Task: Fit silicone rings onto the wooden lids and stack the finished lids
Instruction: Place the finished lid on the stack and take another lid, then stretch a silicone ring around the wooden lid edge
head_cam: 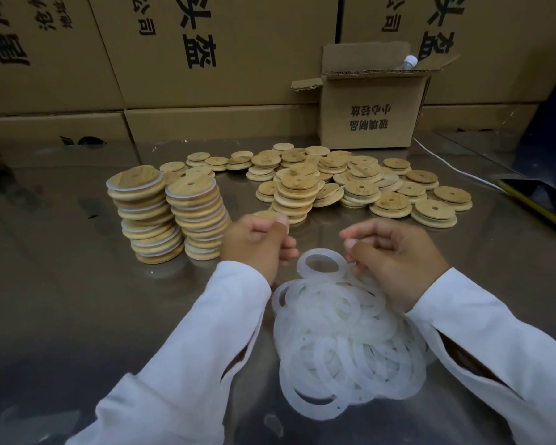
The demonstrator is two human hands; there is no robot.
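Observation:
My left hand (254,244) grips a single wooden lid (267,216) at its near edge, just in front of the loose lids. My right hand (395,255) pinches a translucent silicone ring (302,266) lifted at the top of the ring pile (344,342), which lies between my forearms. Two tall stacks of ringed lids (170,216) stand to the left of my left hand. A spread heap of bare wooden lids (350,181) with centre holes covers the table behind my hands.
The work surface is a shiny metal table (77,300). An open cardboard box (369,110) with a bottle inside stands at the back right, against a wall of large cartons (206,59). A white cable (456,170) and a dark tray edge (540,203) lie far right.

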